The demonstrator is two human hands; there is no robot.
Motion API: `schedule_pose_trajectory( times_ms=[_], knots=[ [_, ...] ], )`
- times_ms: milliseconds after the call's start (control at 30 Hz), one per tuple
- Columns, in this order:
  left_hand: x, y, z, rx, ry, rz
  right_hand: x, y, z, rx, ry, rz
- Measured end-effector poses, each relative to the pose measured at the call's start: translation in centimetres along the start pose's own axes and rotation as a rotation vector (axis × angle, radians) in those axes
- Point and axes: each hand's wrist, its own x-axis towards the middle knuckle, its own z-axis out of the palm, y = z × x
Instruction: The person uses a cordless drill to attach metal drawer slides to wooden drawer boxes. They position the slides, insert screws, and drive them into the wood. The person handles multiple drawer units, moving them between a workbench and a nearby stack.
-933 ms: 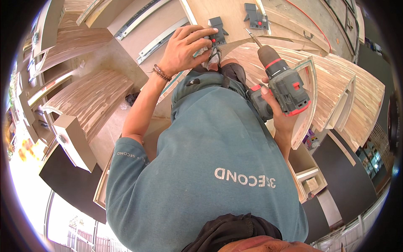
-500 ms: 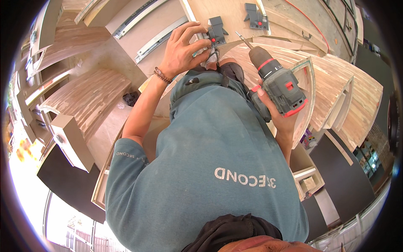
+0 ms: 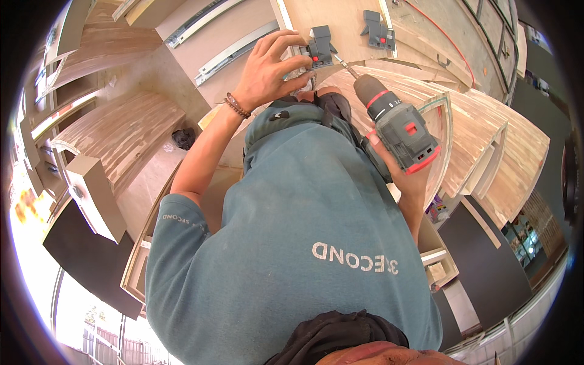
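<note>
My left hand [image 3: 267, 70], a beaded bracelet on its wrist, has bent fingers around the near left edge of a grey plastic drawer clip [image 3: 321, 44] with a small red tab. The clip lies on a light wooden panel [image 3: 340, 15]; the fingers hide its lower left part. A dark grey and red cordless drill [image 3: 398, 125] is in my right hand [image 3: 404, 176], which wraps its handle. The drill's bit [image 3: 345, 64] points up and left, its tip beside the clip's right edge. Farther right on the panel sits a second grey clip [image 3: 378, 30].
Two metal drawer slides [image 3: 237, 52] lie on a pale panel at the upper left. Curved wooden panels [image 3: 486, 146] are stacked at the right, and another curved panel [image 3: 125, 137] stands at the left. A red cord [image 3: 447, 36] crosses the floor at the upper right.
The drill has moved a little to the left, bringing its bit tip closer to the clip. My left hand stays at the same clip; the whole view has shifted slightly.
</note>
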Motion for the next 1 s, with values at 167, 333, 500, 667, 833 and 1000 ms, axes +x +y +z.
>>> schedule_pose_trajectory(
  times_ms=[167, 333, 500, 667, 833, 1000],
  knots=[
    [-0.1, 0.2, 0.3, -0.001, 0.018, -0.021, 1.2, -1.9, -0.1, -0.061, -0.085, -0.124],
    [-0.4, 0.3, 0.5, 0.023, 0.042, -0.017, 2.4, -2.9, -0.2, -0.136, -0.163, -0.145],
    [-0.1, 0.5, 0.3, 0.028, 0.046, -0.016, 3.5, -4.2, -0.6, -0.187, -0.228, -0.102],
    [-0.3, 0.4, 0.5, 0.024, 0.055, -0.014, 4.2, -4.6, -0.6, -0.233, -0.226, -0.158],
    [-0.4, 0.3, 0.7, 0.023, 0.075, -0.016, 4.8, -5.7, -0.8, -0.324, -0.238, -0.172],
    [-0.5, 0.2, 0.7, 0.016, 0.086, -0.014, 5.4, -5.6, -0.9, -0.289, -0.274, -0.102]
  ],
)
